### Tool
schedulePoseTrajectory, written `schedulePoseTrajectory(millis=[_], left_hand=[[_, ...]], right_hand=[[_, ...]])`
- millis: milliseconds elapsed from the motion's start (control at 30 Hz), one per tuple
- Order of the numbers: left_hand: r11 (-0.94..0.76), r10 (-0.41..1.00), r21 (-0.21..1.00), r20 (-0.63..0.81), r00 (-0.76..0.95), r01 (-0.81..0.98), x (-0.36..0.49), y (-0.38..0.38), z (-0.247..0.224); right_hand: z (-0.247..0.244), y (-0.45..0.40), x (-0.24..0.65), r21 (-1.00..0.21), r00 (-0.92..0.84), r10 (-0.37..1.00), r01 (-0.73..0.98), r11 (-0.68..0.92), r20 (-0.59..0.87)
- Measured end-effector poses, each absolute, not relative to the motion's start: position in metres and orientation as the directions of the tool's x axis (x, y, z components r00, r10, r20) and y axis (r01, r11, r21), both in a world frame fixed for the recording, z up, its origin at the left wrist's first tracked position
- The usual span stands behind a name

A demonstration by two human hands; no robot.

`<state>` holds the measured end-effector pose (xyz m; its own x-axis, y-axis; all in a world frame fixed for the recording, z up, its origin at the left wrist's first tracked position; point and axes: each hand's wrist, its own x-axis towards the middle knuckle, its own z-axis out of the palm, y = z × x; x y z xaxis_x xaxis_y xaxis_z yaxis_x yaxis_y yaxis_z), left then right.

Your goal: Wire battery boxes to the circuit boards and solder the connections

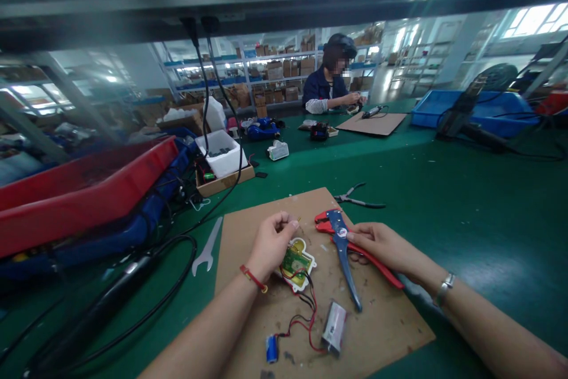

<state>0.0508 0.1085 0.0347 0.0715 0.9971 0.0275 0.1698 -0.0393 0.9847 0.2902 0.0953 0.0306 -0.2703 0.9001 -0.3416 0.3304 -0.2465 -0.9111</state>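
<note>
My left hand is closed in a pinch on a thin wire, whose end pokes out past the fingertips. Just under it lies a green circuit board in a white-rimmed housing. Red and black leads run from the board to a blue cylindrical cell and a wrapped battery pack. My right hand grips wire strippers with red and blue handles; their jaws point toward the left hand, a short way apart from the wire. All of this is over a brown cardboard sheet.
Pliers lie beyond the cardboard, and an open-end wrench to its left. Black cables and a red bin occupy the left side. A white foam box stands farther back. Across the green table a co-worker sits near a blue tray.
</note>
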Motion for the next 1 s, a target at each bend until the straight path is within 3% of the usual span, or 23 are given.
schedulePoseTrajectory(millis=[67,167,400,567,733,1000], left_hand=[[-0.029,0.998,0.986,0.019,0.065,0.163,0.051,0.108,0.036],[-0.028,0.999,0.985,0.020,0.048,0.172,0.051,0.109,0.036],[-0.069,0.997,0.955,0.079,-0.023,0.288,0.041,0.113,0.036],[-0.140,0.980,0.881,0.187,-0.061,0.452,0.026,0.136,0.041],[-0.184,0.963,0.734,0.266,-0.029,0.653,0.028,0.210,0.051],[-0.025,0.965,0.475,0.242,-0.104,0.879,0.057,0.373,0.074]], right_hand=[[0.032,0.098,0.294,-0.868,-0.196,0.965,0.494,-0.057,-0.174],[0.035,0.099,0.298,-0.758,-0.099,0.995,0.647,0.084,0.026],[0.025,0.106,0.300,-0.606,-0.015,0.914,0.744,0.281,0.405],[0.009,0.122,0.298,-0.679,0.080,0.889,0.677,0.284,0.451],[0.008,0.127,0.297,-0.714,0.162,0.874,0.653,0.253,0.458],[0.004,0.130,0.297,-0.748,0.168,0.885,0.615,0.251,0.435]])
